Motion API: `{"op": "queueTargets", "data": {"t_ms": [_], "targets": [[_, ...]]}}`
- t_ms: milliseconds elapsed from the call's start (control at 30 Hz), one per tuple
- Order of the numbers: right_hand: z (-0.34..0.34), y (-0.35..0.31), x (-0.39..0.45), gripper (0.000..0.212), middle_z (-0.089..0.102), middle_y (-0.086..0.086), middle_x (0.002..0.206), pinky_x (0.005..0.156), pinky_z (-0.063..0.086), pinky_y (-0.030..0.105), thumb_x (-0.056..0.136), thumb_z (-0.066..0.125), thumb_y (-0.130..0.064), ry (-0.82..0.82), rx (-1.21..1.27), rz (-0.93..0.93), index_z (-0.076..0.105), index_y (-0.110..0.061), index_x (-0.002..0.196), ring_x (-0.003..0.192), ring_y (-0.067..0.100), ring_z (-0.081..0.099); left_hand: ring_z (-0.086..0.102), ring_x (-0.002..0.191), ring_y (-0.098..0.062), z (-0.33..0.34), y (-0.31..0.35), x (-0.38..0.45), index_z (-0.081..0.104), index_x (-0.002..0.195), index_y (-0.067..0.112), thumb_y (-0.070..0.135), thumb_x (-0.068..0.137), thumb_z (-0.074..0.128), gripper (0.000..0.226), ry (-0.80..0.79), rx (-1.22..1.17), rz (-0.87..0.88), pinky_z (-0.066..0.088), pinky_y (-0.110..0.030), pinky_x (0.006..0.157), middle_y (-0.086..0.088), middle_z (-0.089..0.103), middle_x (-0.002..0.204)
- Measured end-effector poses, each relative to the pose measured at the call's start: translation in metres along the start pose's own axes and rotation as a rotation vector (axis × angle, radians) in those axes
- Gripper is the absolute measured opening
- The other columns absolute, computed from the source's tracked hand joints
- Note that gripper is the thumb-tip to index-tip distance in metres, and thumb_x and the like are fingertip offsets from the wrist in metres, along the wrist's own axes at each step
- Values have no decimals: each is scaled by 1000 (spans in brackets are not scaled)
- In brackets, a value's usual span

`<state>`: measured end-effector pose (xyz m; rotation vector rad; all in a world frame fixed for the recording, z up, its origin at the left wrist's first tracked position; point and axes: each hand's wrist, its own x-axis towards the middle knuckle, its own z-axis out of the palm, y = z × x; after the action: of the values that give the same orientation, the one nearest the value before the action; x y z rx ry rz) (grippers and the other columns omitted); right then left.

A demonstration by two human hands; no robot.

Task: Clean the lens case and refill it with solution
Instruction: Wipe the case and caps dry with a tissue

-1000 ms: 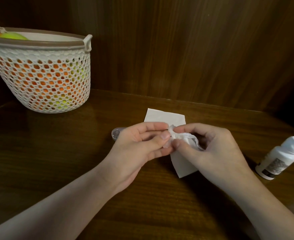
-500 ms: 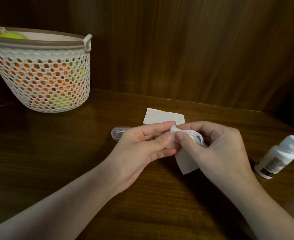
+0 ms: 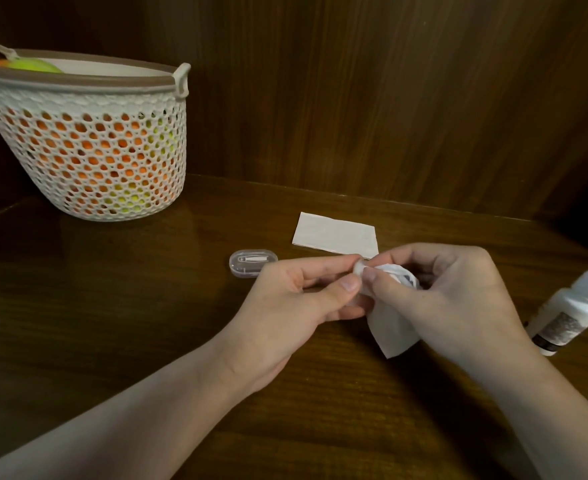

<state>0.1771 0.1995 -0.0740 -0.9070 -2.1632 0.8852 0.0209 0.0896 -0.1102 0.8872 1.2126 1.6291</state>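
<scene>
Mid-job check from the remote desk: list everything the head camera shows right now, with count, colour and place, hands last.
tissue: one, white, crumpled, held between both hands at centre.
small white piece: one, pinched at the fingertips of both hands with the tissue; probably part of the lens case, too hidden to be sure.
folded paper: one, white, flat on the table behind the hands.
clear case: one, transparent, on the table just beyond the left hand's fingers.
solution bottle: one, white with a dark label, leaning at the right edge.
basket: one, cream perforated, far left, orange and green contents showing through.
table: one, dark wood.
left hand: one, pinching the small white piece.
right hand: one, gripping the tissue.
</scene>
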Motion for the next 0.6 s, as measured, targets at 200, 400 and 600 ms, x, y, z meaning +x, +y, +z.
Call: {"op": "queueTargets", "data": {"t_ms": [200, 400, 600], "targets": [[5, 3, -1, 7, 80, -22, 86, 63, 58, 22, 80, 89, -40, 106, 109, -1, 83, -37, 79, 86, 2, 76, 77, 114, -17, 0, -1, 0, 72, 135, 12, 5, 100, 66, 36, -46, -37, 11, 64, -30, 90, -1, 80, 122], [1, 1, 3, 14, 79, -22, 84, 61, 57, 22, 73, 86, -51, 17, 16, 19, 81, -38, 75, 89, 4, 73, 77, 113, -16, -2, -4, 1, 73, 132, 13, 4, 100, 66, 34, -43, -37, 16, 64, -29, 89, 0, 81, 120], [2, 2, -1, 9, 77, -30, 84, 55, 57, 16, 78, 89, -42, 102, 107, -39, 82, -38, 76, 84, -6, 74, 76, 115, -17, -1, -5, 2, 74, 132, 15, 7, 100, 66, 34, -89, -74, 29, 63, -27, 88, 0, 80, 123]]}}
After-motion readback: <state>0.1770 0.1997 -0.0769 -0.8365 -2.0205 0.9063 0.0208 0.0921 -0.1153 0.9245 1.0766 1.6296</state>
